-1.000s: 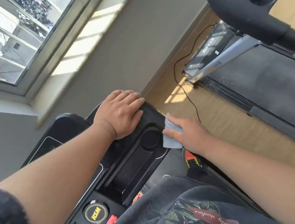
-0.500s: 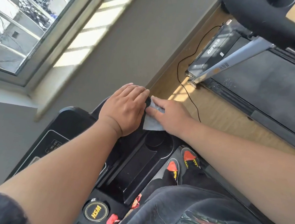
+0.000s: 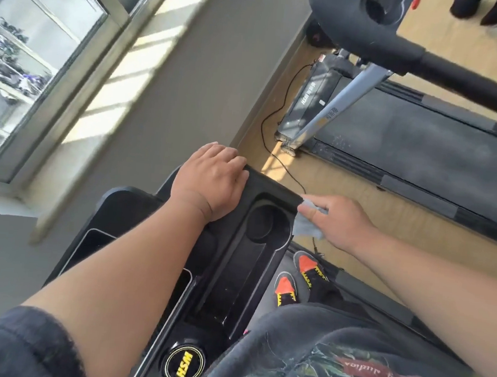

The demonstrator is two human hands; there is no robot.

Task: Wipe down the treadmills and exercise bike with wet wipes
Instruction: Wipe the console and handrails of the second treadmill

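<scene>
R hand (image 3: 340,223) pinching wipe (image 3: 307,226) at console (image 3: 234,271) corner, L hand (image 3: 211,182) flat on top, rim running toward body

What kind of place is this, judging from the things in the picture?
Probably a small gym or fitness room. The person stands at a black treadmill console with a cup holder, a second treadmill stands beside it on the wooden floor, and the right hand holds a wet wipe.
</scene>
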